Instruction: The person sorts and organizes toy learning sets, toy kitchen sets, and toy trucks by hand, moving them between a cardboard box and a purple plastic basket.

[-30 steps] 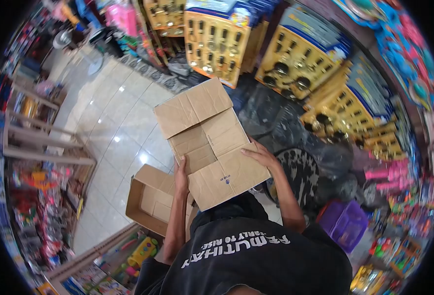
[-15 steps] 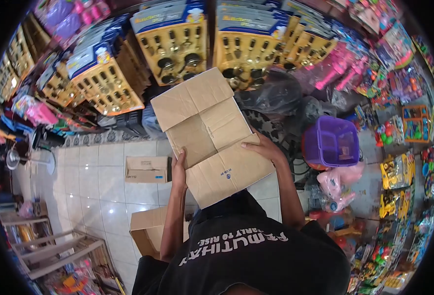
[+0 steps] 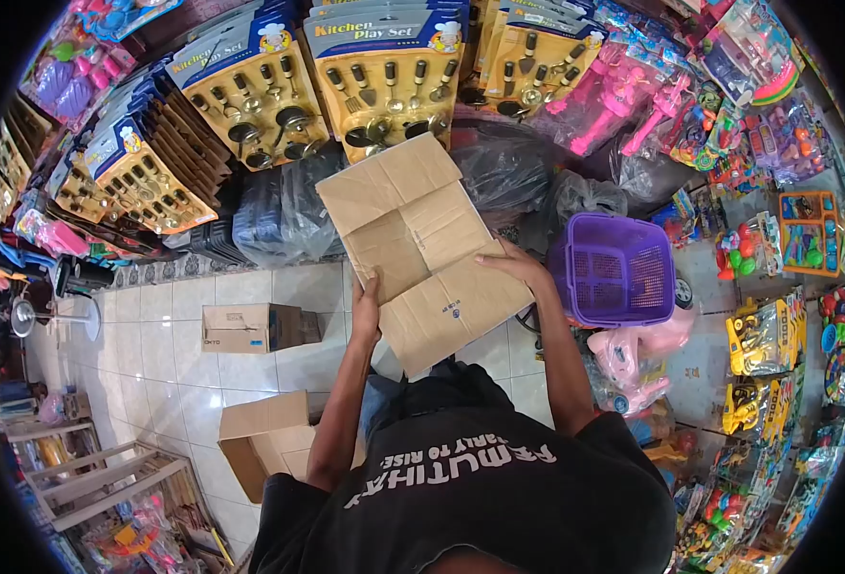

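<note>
An open brown cardboard box (image 3: 460, 311) is held up in front of my chest, its wide flaps spread and its hollow inside showing. My left hand (image 3: 367, 304) grips the box's left edge, thumb on the upper side. On the opposite edge my right hand (image 3: 518, 268) is closed round the cardboard, thumb lying on the near flap. The fingers beneath the box are hidden on both sides.
A closed carton (image 3: 237, 328) and an open carton (image 3: 267, 450) stand on the tiled floor to the left. To the right is a purple basket (image 3: 616, 320). Kitchen play sets (image 3: 384, 86) hang ahead; packaged toys (image 3: 762, 340) line the right side.
The view has shifted, so the basket and floor cartons appear further left. The box stays in both hands and sits slightly further right in view.
</note>
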Demonstrator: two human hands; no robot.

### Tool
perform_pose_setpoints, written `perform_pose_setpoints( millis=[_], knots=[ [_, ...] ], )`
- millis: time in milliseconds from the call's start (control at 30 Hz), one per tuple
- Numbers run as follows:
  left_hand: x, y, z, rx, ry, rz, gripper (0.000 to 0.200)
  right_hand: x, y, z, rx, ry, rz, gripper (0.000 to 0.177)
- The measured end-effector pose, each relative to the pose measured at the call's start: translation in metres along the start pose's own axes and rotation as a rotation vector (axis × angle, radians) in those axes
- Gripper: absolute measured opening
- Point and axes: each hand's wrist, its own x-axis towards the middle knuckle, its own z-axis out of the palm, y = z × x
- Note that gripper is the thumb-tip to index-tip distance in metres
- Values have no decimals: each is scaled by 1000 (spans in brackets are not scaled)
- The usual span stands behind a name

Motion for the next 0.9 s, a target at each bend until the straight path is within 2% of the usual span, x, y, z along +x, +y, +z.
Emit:
perform_pose_setpoints(
  millis=[67, 100, 167, 300, 367, 400, 433, 467, 500, 567, 600, 667, 700, 767, 800, 833, 900],
  knots=[
    [-3, -9, 3, -16, 13, 26, 57, 15, 11, -8, -27, -94, -143, 77],
    [-3, -11, 3, -33, 17, 45, 59, 22, 13, -9, -23, -107, -136, 77],
    [-10, -22, 7, 7, 59, 98, 62, 36, 12, -17, -76, -124, -253, 77],
    [-18, -62, 9, 173, 148, 157, 76, 64, -6, -40, -159, -222, -268, 73],
    [-34, -49, 20, 143, 137, 175, 77, 59, -40, -44, -606, -151, -146, 70],
    [-39, -45, 15, 180, 186, 163, 77, 59, -39, -42, -606, -149, -152, 70],
    [-41, -40, 11, 216, 233, 149, 76, 56, -35, -38, -775, 138, -283, 69],
    [-40, -34, 6, 271, 314, 239, 71, 52, -31, -36, -936, 432, -412, 68],
    [-31, -28, -5, 266, 312, 244, 71, 46, -26, -35, -939, 436, -417, 68],
    [-8, -14, -34, 284, 524, 368, 69, 30, -8, -25, -902, 808, -627, 73],
    [-3, -2, -41, 286, 525, 370, 69, 20, 5, -17, -899, 807, -628, 73],
    [8, 25, -43, 531, 579, 640, 67, 3, 32, -3, -619, 820, -463, 76],
    [10, 30, -46, 527, 574, 642, 67, -3, 47, 5, -621, 826, -464, 76],
    [13, 37, -47, 461, 380, 598, 66, -7, 68, 19, -49, 525, -565, 77],
    [11, 36, -48, 674, 413, 630, 62, -11, 67, 21, -48, 529, -567, 77],
    [7, 34, -50, 676, 410, 633, 62, -15, 65, 22, -83, 568, -525, 74],
    [-1, 29, -49, 862, 405, 724, 63, -12, 65, 22, -110, 613, -483, 71]
  ],
)
